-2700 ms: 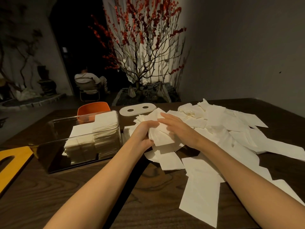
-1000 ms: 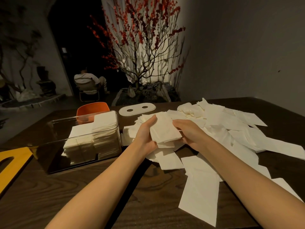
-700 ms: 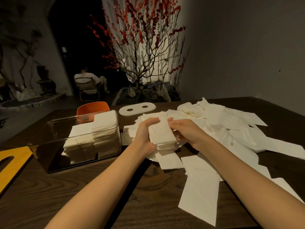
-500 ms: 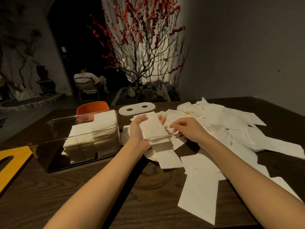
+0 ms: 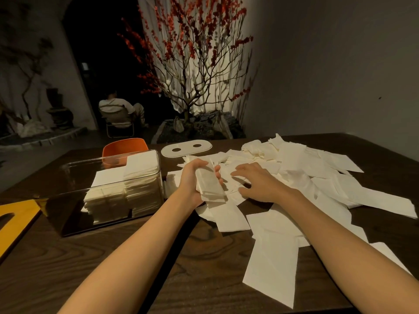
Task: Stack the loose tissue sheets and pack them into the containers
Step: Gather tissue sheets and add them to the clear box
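Tissues sit gripped in my left hand as a growing stack, beside the box, while my right hand, fingers spread and empty, rests on the pile to pick another.

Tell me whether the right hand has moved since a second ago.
Yes. The right hand let go of the tissue stack and moved right, away from the clear container, onto the loose sheets.
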`<state>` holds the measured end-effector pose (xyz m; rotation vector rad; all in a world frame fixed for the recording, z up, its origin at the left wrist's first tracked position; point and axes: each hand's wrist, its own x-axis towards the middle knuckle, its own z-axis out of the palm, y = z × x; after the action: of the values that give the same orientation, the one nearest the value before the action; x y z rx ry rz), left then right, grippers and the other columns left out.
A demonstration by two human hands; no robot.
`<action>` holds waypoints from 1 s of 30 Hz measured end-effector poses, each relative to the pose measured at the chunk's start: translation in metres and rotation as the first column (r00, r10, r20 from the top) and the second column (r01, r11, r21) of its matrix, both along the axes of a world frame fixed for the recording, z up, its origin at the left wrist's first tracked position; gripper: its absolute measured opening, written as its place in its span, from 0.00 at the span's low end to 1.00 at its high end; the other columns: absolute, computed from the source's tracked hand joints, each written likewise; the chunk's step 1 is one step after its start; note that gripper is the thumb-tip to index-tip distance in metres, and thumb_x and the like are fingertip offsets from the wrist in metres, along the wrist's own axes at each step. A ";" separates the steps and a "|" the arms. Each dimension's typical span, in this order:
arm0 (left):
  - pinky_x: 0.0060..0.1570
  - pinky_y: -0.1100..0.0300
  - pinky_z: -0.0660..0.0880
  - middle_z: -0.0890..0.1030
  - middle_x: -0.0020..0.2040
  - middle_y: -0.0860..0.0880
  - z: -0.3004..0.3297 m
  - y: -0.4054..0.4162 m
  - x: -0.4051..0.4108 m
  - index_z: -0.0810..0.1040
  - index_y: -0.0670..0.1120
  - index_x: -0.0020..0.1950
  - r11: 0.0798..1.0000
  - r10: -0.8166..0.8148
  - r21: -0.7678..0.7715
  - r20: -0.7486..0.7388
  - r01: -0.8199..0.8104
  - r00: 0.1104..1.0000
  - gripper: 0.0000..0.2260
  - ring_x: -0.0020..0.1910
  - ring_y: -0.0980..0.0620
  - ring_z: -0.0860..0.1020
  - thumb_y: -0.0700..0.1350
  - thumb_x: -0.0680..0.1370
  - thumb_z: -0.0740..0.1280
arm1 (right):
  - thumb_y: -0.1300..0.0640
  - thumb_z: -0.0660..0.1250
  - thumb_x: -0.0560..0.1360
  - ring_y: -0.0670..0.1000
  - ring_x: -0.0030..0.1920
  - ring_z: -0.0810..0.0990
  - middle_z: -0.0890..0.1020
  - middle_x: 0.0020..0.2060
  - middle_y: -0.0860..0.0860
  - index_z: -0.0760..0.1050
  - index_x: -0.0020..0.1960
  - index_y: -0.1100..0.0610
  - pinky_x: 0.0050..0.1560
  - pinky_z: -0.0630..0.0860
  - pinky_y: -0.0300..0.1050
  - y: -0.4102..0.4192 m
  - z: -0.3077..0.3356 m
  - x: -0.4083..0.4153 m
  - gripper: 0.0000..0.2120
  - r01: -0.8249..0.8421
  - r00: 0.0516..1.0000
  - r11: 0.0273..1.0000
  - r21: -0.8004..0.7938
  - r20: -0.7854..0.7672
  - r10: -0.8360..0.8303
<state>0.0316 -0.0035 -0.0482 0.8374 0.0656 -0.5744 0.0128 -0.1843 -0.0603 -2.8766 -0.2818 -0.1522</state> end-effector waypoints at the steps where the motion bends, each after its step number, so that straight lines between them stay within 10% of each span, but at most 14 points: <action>1: 0.44 0.57 0.70 0.75 0.43 0.44 0.001 0.002 0.000 0.71 0.40 0.53 1.000 0.013 -0.019 0.007 -0.013 1.000 0.13 0.37 0.52 0.72 0.45 0.71 0.62 | 0.53 0.66 0.77 0.50 0.73 0.59 0.63 0.74 0.47 0.66 0.72 0.46 0.72 0.61 0.54 0.003 0.000 0.000 0.25 -0.035 0.998 0.998 0.043 -0.045 0.037; 9: 0.42 0.57 0.68 0.72 0.40 0.45 0.007 0.016 0.007 0.70 0.41 0.49 0.999 0.045 -0.030 0.050 -0.044 0.998 0.10 0.36 0.51 0.70 0.46 0.73 0.59 | 0.38 0.67 0.72 0.52 0.77 0.47 0.46 0.78 0.44 0.44 0.77 0.40 0.74 0.54 0.57 0.015 0.011 -0.017 0.43 -0.243 0.898 0.970 0.016 -0.374 0.231; 22: 0.42 0.58 0.68 0.71 0.40 0.45 0.010 0.021 0.008 0.71 0.39 0.48 0.990 0.131 0.044 0.016 -0.132 0.991 0.09 0.36 0.52 0.69 0.45 0.74 0.59 | 0.48 0.66 0.76 0.50 0.72 0.58 0.59 0.74 0.47 0.63 0.71 0.45 0.71 0.62 0.53 0.017 -0.002 -0.004 0.25 -0.106 0.980 0.986 0.129 -0.154 0.125; 30: 0.44 0.53 0.73 0.77 0.48 0.45 0.007 0.026 0.018 0.68 0.44 0.64 0.964 0.249 0.095 0.004 -0.249 0.968 0.18 0.42 0.50 0.74 0.45 0.75 0.60 | 0.54 0.59 0.81 0.50 0.68 0.67 0.69 0.70 0.48 0.68 0.69 0.48 0.68 0.66 0.49 0.039 -0.002 -0.005 0.17 -0.018 0.996 0.976 0.216 0.091 -0.001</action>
<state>0.0497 0.0226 -0.0416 0.9039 0.2040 -0.3393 0.0078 -0.1454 -0.0618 -2.6556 -0.2757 -0.2934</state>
